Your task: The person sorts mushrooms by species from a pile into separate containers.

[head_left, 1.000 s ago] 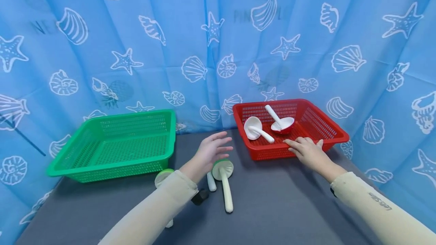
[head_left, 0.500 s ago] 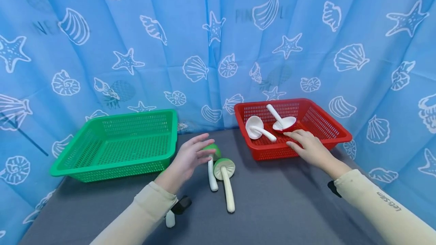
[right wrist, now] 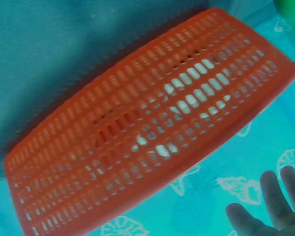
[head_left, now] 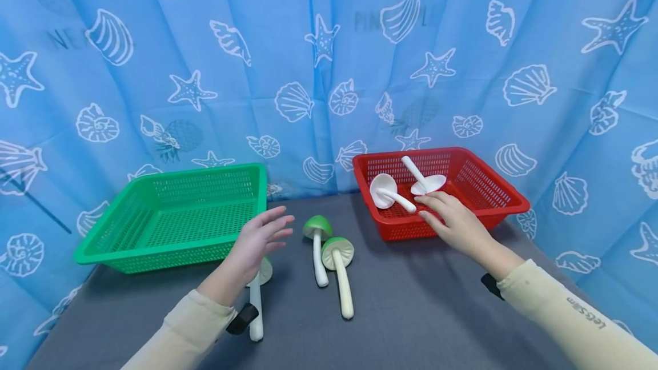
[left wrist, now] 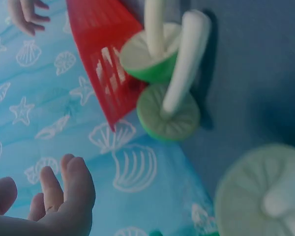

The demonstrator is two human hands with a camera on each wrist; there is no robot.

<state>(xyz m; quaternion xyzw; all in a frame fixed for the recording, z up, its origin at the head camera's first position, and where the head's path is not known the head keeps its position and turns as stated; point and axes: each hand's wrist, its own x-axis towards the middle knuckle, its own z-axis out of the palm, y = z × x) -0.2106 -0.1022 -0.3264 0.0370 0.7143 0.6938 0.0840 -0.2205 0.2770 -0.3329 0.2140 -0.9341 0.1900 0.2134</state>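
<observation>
Red basket rim [head_left: 398, 222] below right fingers [head_left: 434, 203]

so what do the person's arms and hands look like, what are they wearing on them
Both the left hand and right hand are bare. The left sleeve and right sleeve are cream; the right carries dark lettering. A small black device shows at each wrist.

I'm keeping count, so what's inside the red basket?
Inside the red basket, two white-stemmed mushrooms lie side by side. The right hand and near wall hide whatever may be behind them.
</observation>
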